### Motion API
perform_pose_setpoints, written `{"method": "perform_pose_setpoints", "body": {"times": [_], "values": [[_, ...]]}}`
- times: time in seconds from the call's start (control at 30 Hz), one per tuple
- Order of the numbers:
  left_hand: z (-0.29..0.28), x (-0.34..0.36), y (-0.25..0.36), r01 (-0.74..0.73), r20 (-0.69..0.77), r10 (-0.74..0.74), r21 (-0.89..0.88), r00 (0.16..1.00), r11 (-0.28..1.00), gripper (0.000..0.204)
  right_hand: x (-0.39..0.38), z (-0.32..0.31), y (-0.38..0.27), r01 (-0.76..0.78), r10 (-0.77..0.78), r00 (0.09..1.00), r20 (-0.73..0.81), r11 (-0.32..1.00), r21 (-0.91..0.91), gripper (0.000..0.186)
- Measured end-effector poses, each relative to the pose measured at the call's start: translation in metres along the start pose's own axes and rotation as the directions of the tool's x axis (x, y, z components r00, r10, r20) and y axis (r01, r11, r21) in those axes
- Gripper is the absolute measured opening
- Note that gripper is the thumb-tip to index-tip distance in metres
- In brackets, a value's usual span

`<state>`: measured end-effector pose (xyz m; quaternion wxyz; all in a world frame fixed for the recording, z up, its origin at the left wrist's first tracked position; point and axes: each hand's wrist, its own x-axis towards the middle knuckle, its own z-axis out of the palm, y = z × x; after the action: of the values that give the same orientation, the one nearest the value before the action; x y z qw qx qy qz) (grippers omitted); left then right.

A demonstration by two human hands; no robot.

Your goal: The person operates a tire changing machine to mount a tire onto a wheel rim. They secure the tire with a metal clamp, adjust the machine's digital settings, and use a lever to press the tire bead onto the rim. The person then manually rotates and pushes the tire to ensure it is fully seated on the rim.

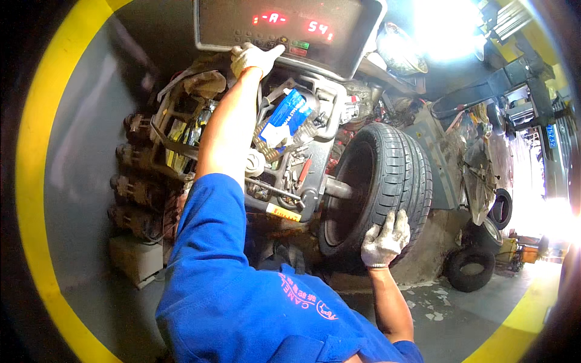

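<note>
At 12 o'clock, the left hand in a white knit glove holds its thumb apart from bunched fingers at the dark rectangular control panel; at 4 o'clock, the right hand in a white glove rests slightly parted fingers on the black rubber tyre, located at 3 o'clock. The step in hand appears to be panel entry; the next move likely calls for an accurate key press and a steady right hand.

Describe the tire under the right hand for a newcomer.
Find the dark panel with red lit digits, top centre. Down-right of it, a black tire stands beside the tool tray. Unlike the smaller-looking tires farther right, it has the gloved right hand on its tread.
</note>
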<state>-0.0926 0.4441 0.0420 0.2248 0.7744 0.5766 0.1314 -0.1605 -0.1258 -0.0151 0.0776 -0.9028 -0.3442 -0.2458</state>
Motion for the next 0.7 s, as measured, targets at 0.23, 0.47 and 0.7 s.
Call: {"method": "perform_pose_setpoints", "body": {"times": [0.23,0.47,0.7], "values": [[0.016,0.008,-0.006,0.008,-0.076,-0.005,0.049,0.997,0.999,0.121,-0.001,0.002,-0.001,-0.012,0.012,1.000,-0.009,1.000,0.020,0.061],[0.010,0.010,-0.003,0.014,-0.048,-0.011,0.053,0.999,0.999,0.125,0.000,0.004,0.000,-0.014,0.014,1.000,-0.016,1.000,0.010,0.062],[0.010,0.008,-0.005,0.006,-0.057,-0.004,0.033,0.998,0.999,0.125,0.000,0.003,0.001,0.000,0.000,1.000,0.002,1.000,-0.009,0.059]]}}
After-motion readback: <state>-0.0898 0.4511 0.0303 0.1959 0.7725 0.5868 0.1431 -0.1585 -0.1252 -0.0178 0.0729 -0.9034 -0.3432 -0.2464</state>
